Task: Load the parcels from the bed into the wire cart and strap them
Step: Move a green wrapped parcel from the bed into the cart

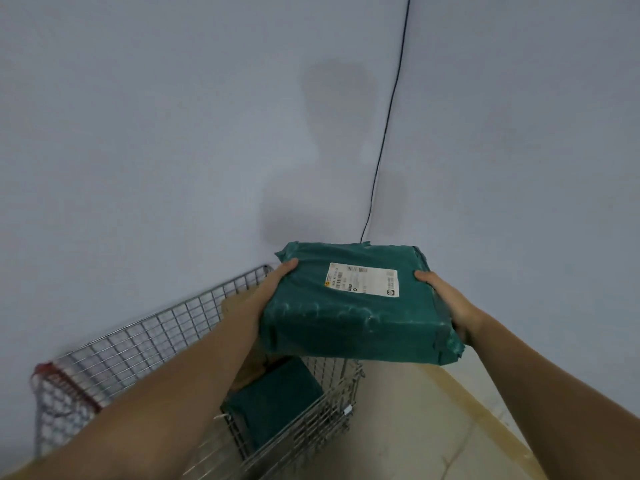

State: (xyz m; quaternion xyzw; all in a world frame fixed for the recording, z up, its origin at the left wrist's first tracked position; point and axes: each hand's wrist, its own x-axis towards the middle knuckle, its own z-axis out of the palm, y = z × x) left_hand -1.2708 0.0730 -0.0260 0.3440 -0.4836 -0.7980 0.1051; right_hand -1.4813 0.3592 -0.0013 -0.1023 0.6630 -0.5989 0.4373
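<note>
- We hold a green parcel [356,306] in the air, our left hand [273,282] on its left side and our right hand [446,303] on its right side. The fingers of both hands are closed around the edges of the parcel; only the thumbs show on top, the other fingers are hidden under it.
- The parcel has a white label [363,279] on its top face and hangs above the far right part of the wire cart [145,341], not yet inside.
- In the cart we already see a second green parcel [277,400] lying at the near right, and a brown carton [239,303] further away, partly covered by our left arm. So we judge the loading has begun but is not finished.
- The bed is not in view, so we cannot tell how many parcels are left there.
- At the near left end of the cart there is a red thing [65,382]; it may be the strap, but it is too blurred to say. Nothing crosses over the parcels, so the strapping is, we think, not yet done.
</note>
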